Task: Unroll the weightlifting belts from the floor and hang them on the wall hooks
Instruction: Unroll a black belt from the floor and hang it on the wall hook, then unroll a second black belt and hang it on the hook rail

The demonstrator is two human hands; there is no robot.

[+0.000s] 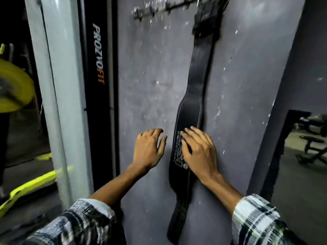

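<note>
My right hand [198, 151] lies flat on the black weightlifting belt [192, 96], fingers straight and slightly spread over the pale printed logo on its wide back panel. Nothing is curled round the leather; my palm simply presses it against the grey wall [150, 76]. The belt hangs full length, unrolled, from the hook rail [159, 7] at twelve o'clock, its buckle end bunched at one o'clock on the rail and its narrow tail dropping toward six o'clock between my forearms. My left hand [148, 149] sits just beside the belt at nine o'clock of it, fingers loosely bent and a little apart, holding nothing; whether the fingertips touch the wall I cannot tell. Both plaid sleeves [256, 221] show at the bottom edge. Toward ten o'clock stands a black machine upright [99, 68] lettered PROZNOFIT, next to a pale grey post [56, 85]. A yellow weight plate [14, 89] sits at nine o'clock, blurred. A bench frame [311, 138] shows dimly at three o'clock.
</note>
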